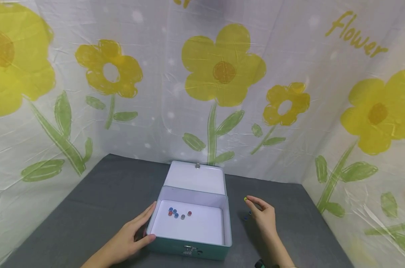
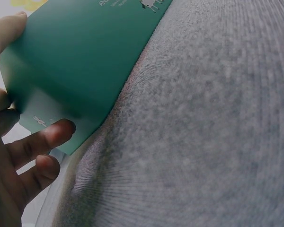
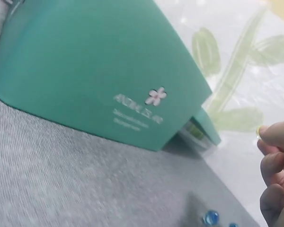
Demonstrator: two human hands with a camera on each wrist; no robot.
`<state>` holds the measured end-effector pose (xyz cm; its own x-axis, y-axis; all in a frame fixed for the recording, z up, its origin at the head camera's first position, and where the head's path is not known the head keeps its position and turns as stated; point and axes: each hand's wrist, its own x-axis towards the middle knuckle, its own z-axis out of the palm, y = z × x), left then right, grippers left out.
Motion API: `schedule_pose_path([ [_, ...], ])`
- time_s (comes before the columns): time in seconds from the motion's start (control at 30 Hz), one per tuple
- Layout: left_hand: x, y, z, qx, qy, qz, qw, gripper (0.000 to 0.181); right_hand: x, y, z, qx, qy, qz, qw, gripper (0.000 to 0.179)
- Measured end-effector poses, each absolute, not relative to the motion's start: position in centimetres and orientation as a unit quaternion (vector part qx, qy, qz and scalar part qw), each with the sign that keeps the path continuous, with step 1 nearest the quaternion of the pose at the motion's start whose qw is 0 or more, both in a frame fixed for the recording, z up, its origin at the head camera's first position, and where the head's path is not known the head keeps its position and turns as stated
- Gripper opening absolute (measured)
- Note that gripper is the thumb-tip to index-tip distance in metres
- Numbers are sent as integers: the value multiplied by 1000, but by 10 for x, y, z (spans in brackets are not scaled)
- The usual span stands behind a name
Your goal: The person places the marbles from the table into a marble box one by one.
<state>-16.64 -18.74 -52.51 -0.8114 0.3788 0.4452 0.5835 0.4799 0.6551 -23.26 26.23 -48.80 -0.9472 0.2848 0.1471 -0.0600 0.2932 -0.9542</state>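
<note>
A green metal box (image 1: 192, 248) with a white inside stands with its hinged lid (image 1: 195, 178) laid back. Several small blue, red and grey marbles sit toward the left of its floor, among them a red marble (image 1: 189, 213). My left hand (image 1: 130, 234) rests against the box's left side, thumb at the front corner and loosely bent fingers along the wall. Right of the box, my right hand (image 1: 263, 216) pinches a yellow marble (image 1: 245, 199) between thumb and fingertips, raised above the table. Below that hand lie two glassy blue marbles, one blue marble (image 3: 211, 217) clearest in the right wrist view.
A dark grey cloth covers the table (image 1: 85, 193). Behind and at both sides hangs a white curtain (image 1: 155, 111) printed with yellow flowers. A small dark object (image 1: 260, 264) shows at the bottom edge, beside the right wrist. The lid's latch (image 1: 197, 166) stands at its far edge.
</note>
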Motion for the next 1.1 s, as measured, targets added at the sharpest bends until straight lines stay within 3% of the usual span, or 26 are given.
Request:
schedule_pose_path([
  [0.23, -168, -187, -527, -272, -858, -420, 117, 86, -238, 248, -489, -48, -793, 588, 155, 25],
  [1.1, -168, -188, -530, -261, -864, -417, 107, 85, -252, 200, -468, 36, -780, 598, 183, 18],
])
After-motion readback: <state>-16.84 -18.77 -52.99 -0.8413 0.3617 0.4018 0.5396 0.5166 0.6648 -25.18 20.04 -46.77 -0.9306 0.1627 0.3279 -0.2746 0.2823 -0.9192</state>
